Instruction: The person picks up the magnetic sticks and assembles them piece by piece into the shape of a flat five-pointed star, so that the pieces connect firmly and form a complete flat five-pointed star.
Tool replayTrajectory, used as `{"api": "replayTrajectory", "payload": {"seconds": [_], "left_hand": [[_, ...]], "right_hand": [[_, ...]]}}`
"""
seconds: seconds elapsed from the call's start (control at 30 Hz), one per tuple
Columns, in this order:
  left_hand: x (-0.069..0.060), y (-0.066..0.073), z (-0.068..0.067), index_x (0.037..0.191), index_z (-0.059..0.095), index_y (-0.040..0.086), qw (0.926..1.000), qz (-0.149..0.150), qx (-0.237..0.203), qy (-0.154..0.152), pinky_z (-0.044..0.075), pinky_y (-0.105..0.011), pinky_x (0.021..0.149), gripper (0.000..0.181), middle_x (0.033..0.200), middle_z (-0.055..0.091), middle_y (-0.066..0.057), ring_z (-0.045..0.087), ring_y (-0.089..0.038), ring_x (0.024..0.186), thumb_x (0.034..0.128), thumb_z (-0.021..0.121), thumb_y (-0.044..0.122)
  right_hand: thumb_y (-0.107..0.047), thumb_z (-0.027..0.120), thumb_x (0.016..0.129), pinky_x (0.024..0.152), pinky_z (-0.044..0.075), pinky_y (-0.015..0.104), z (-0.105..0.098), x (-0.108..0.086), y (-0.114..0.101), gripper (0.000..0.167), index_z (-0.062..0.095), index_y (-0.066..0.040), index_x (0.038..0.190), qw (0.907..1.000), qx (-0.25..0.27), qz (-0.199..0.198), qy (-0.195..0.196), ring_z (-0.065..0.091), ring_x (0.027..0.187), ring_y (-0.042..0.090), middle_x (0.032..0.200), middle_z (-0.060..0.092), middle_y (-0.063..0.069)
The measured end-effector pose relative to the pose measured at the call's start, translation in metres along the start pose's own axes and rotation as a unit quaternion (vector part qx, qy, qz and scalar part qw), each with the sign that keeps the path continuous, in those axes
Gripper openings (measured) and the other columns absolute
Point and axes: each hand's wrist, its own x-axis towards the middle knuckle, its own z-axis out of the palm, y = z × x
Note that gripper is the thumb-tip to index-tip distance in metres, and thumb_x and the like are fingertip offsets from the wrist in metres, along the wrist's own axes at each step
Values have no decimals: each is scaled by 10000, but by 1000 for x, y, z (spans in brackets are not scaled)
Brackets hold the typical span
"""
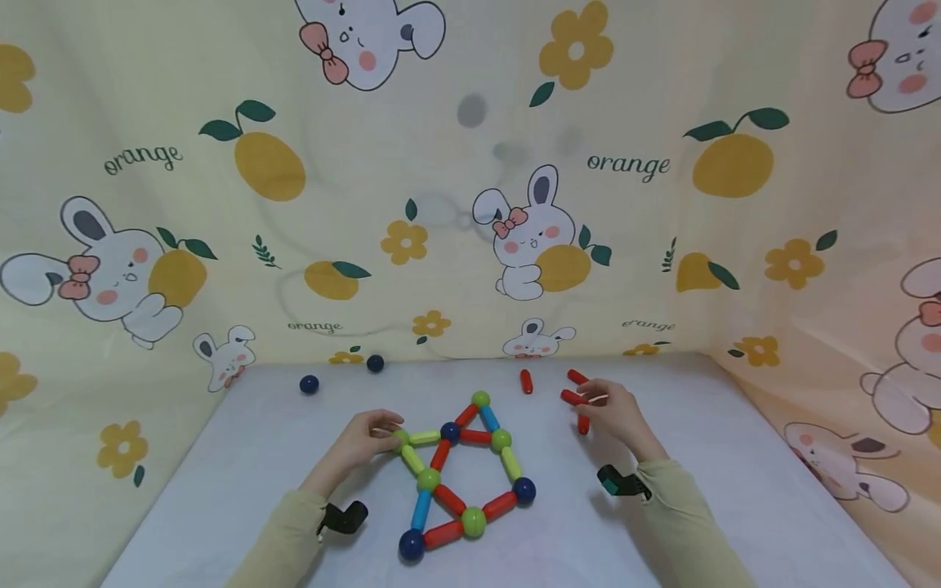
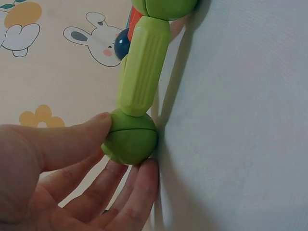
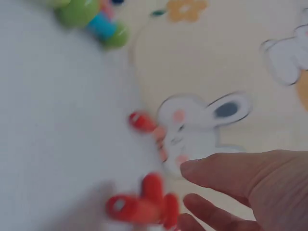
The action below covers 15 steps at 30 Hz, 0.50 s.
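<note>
A flat frame of coloured rods and balls lies on the table, with a green ball [image 1: 429, 478] and a navy ball [image 1: 450, 431] among its joints. At its left corner, my left hand [image 1: 360, 443] pinches a green ball [image 2: 130, 137]; in the left wrist view the thumb and fingers of that hand [image 2: 72, 178] lie around it, below a light green rod [image 2: 144, 67]. My right hand [image 1: 621, 418] is at several red rods [image 1: 583, 424] on the right. In the right wrist view, the thumb and fingers of this hand [image 3: 269, 187] are apart beside blurred red rods [image 3: 137, 209].
Two loose navy balls, one farther left [image 1: 309, 385] and one nearer the middle [image 1: 376, 363], lie at the back left of the white table [image 1: 243, 457]. Another red rod [image 1: 526, 381] lies apart near the back. A patterned cloth [image 1: 441, 294] stands behind the table and at the sides.
</note>
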Motion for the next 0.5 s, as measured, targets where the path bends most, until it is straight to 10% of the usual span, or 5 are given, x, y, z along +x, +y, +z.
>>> {"api": "replayTrajectory", "payload": {"seconds": [0.5], "left_hand": [[0,-3,0,1136,643,21,10000,-9,-22,32,533,-355,801,291,1017,660,-43,616,-193,913,852,702,42]], "right_hand": [[-48,720,818,674,467,315,12,8,22,270,659,-30,1080,9964,-831,38,-129,482,881,274,958,566,126]]}}
